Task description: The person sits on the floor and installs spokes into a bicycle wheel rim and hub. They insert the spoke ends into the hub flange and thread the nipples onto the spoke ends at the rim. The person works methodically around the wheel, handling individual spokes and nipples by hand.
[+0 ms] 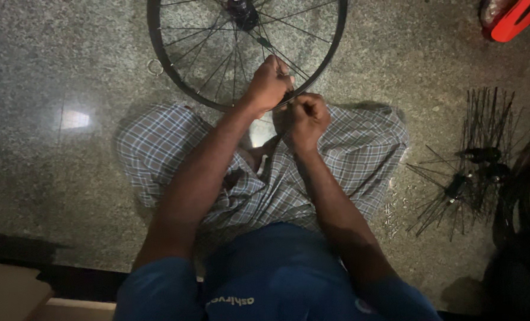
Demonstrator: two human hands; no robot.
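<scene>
Loose parts and clutter on a speckled stone floor

A small metal ring (155, 66) lies on the grey speckled stone floor (51, 178) in the upper left of the frame. At the right edge, a heap of thin black loose spokes with dark hubs (473, 166) fans out beside a black rubber tyre (523, 196). A red plastic object (511, 18) sits in the upper right corner. A pale brown cardboard piece (9, 291) fills the lower left corner.

Dim, grainy; floor (69, 196) glare left
</scene>
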